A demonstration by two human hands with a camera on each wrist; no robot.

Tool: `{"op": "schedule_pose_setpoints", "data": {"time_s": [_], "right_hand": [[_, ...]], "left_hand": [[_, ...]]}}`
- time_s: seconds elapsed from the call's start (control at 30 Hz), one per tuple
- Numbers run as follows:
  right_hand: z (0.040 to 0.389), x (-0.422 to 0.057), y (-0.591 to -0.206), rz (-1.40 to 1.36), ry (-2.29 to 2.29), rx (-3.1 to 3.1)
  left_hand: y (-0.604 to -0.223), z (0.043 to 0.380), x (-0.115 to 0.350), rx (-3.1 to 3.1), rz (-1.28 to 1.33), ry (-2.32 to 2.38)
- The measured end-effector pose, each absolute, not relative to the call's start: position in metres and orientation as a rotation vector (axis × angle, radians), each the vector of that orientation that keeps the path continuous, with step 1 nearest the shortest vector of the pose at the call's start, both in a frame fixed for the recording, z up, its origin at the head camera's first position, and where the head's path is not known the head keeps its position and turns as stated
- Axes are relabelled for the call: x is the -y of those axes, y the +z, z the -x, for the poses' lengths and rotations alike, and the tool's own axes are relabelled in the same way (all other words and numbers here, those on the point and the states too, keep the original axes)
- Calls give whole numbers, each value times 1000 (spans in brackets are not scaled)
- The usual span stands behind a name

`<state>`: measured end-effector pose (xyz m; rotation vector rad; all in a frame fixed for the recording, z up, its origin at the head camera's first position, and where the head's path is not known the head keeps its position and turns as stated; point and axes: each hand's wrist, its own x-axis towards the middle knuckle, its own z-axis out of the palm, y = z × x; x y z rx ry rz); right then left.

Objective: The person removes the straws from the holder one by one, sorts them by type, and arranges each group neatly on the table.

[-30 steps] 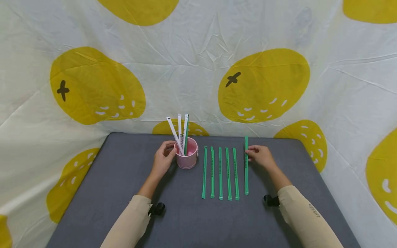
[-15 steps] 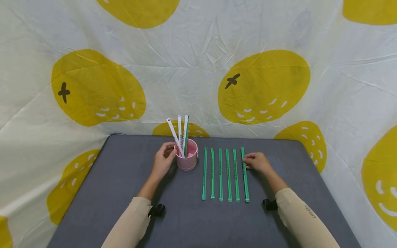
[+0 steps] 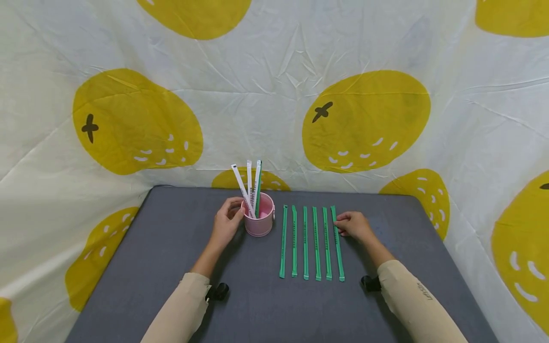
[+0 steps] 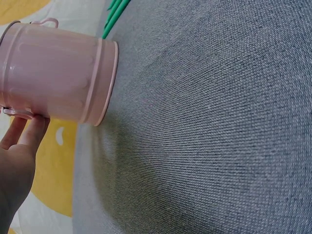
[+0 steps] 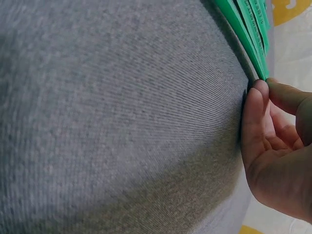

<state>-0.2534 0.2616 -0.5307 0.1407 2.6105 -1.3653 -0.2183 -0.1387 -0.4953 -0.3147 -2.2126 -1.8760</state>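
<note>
A small pink bucket [image 3: 258, 227] stands upright on the table, with white wrapped straws [image 3: 241, 186] and a green one leaning in it. My left hand [image 3: 227, 218] holds the bucket's left side; in the left wrist view its fingertips touch the wall beside a handle lug. Several slim green wrapped straws [image 3: 316, 243] lie side by side to the bucket's right, roughly parallel. My right hand [image 3: 353, 225] pinches the rightmost green wrapped straw [image 3: 339, 257] near its far end. That straw lies slightly slanted, and the right wrist view shows thumb and fingertips meeting at its end.
The dark grey table [image 3: 257, 309] ends at a far edge just behind the bucket. A white cloth [image 3: 249, 124] with yellow fruit prints hangs behind and at both sides. A black camera [image 3: 371, 284] sits on the right wrist.
My right hand has brought the rightmost green wrapped straw left and toward me, down beside the row. The left hand and bucket have stayed in place.
</note>
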Motion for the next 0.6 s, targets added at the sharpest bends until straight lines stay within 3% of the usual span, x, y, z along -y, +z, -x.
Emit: {"op": "schedule_pose_setpoints", "data": {"time_s": [0.6], "right_hand": [[254, -260, -534, -170, -1315, -2662]], "left_hand": [[-498, 220, 138, 2170, 331, -1913]]}}
